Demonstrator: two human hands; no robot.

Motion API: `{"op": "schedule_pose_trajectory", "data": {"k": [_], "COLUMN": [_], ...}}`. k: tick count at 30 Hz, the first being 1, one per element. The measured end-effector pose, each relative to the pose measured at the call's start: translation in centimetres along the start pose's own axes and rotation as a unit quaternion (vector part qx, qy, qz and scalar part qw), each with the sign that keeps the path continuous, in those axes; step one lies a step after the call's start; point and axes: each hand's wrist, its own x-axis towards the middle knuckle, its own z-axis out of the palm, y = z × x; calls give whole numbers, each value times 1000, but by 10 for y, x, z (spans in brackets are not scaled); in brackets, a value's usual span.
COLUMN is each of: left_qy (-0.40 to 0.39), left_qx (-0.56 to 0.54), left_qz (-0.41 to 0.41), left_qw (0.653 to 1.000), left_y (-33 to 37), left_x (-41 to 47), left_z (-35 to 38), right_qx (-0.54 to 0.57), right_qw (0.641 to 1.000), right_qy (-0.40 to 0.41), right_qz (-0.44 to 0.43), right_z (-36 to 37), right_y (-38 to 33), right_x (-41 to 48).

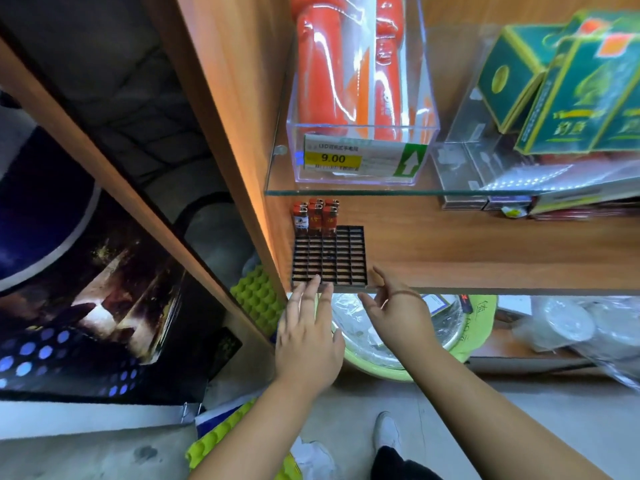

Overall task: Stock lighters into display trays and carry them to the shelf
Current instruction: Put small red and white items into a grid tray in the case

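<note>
The black tray point(329, 256) sits flat on the wooden shelf point(485, 251), against the shelf's left wall, with its near edge at the shelf's front lip. A small group of red lighters point(316, 216) stands upright in the far-left slots; the other slots are unfilled.

The left hand point(306, 341) is extended forward, palm down, forearm rising from the lower middle of the view. Its fingers point(311, 289) are straight and slightly spread, with the tips at the tray's near-left edge; whether they press on it cannot be told.

The right hand point(398, 306) is just right of the left, palm turned toward the left, fingers loosely curled and apart, gripping nothing. Its fingertips lie near the tray's near-right corner.

A glass shelf point(346, 192) above carries a clear box point(363, 133) of orange flashlights.
</note>
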Motion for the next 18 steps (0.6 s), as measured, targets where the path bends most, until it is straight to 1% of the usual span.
{"op": "schedule_pose_trajectory", "data": {"k": [1, 3, 5, 6, 11, 13, 18], "left_qy": [2, 8, 9, 9, -11, -17, -4], "left_qx": [0, 2, -2, -1, -9, -24, -46], "left_qz": [10, 42, 82, 89, 192, 226, 322], "left_qw": [1000, 999, 997, 996, 981, 974, 945], "left_y": [2, 9, 26, 29, 101, 136, 235], "left_x": [1, 6, 11, 13, 22, 21, 18], "left_z": [-2, -4, -2, -3, 8, 11, 17], "right_qx": [-19, -92, -170, -188, -266, -279, -304], "right_qw": [1000, 993, 976, 970, 945, 935, 905], "right_qy": [11, 64, 133, 146, 185, 201, 256], "right_qz": [-8, -38, -42, -47, 46, 82, 154], "right_z": [-5, -15, -30, -35, -90, -114, -181], "right_y": [4, 19, 40, 45, 95, 115, 175], "right_x": [-5, -16, -31, -35, -77, -95, -139]}}
